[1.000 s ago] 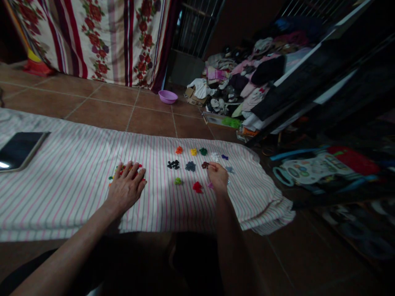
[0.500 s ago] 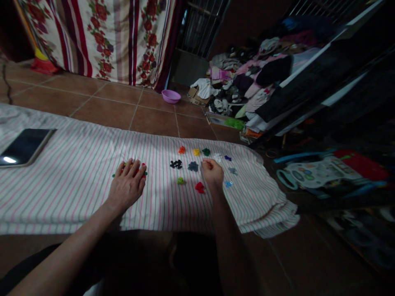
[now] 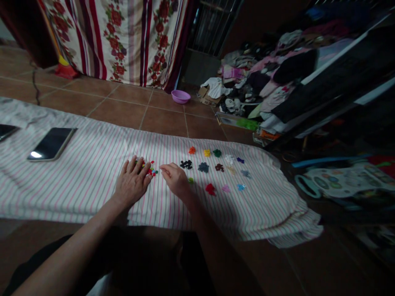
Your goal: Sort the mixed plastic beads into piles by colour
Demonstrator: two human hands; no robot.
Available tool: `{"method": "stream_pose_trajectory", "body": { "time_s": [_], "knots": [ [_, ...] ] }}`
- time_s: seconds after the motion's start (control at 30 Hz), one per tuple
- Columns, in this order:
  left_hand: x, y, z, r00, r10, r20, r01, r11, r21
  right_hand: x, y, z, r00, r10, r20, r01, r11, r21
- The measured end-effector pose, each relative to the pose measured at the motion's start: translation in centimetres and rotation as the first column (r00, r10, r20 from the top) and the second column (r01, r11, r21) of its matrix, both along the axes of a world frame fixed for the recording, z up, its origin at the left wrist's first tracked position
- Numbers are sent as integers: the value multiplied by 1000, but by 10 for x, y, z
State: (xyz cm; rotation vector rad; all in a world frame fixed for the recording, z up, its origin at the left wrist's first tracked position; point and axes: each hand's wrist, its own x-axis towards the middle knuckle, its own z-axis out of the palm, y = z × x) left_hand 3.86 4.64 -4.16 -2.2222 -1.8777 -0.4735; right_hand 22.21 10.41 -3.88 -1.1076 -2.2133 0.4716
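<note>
My left hand (image 3: 132,183) lies flat, fingers spread, over a mixed heap of small coloured pieces (image 3: 151,169) on a pink-striped cloth (image 3: 77,181). My right hand (image 3: 175,179) sits just right of that heap, fingers curled in a loose pinch toward it; whether it holds a piece is hidden. To its right lie several small piles sorted by colour: orange (image 3: 192,150), yellow (image 3: 206,153), green (image 3: 217,153), black (image 3: 186,164), grey-blue (image 3: 203,167), dark red (image 3: 219,167), red (image 3: 210,189), pink (image 3: 226,188) and light blue (image 3: 241,187).
A phone (image 3: 51,143) lies on the cloth at left. Beyond it are a tiled floor (image 3: 123,111), a purple bowl (image 3: 180,96), a floral curtain (image 3: 123,37) and a heap of clothes (image 3: 256,86). A toy board (image 3: 342,181) sits at right.
My right hand left the dark red pile and moved left across the cloth to the mixed heap beside my left hand. The left hand stayed put. The view shifted left.
</note>
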Motion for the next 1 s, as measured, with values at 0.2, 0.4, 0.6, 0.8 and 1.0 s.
{"method": "stream_pose_trajectory", "body": {
  "time_s": [0.2, 0.4, 0.6, 0.8, 1.0],
  "knots": [
    [-10, -5, 2, 999, -6, 42, 5, 1000, 15, -19, -2, -3, 992, -21, 124, 26, 999, -33],
    [-14, -6, -1, 996, -21, 85, 20, 1000, 14, -21, -4, -1, 993, -25, 118, 27, 1000, -16],
    [-4, 0, -1, 996, -50, 72, 49, 999, 5, -11, -6, -2, 1000, -2, 24, 3, 1000, -25],
    [6, 9, 0, 996, -82, 18, 82, 996, 20, 6, -11, 1, 1000, 6, -10, -5, 999, 37],
    [14, 12, -1, 993, -114, -20, 114, 993, -9, 28, -10, 11, 998, -56, -34, 59, 995, 80]
  ]
}}
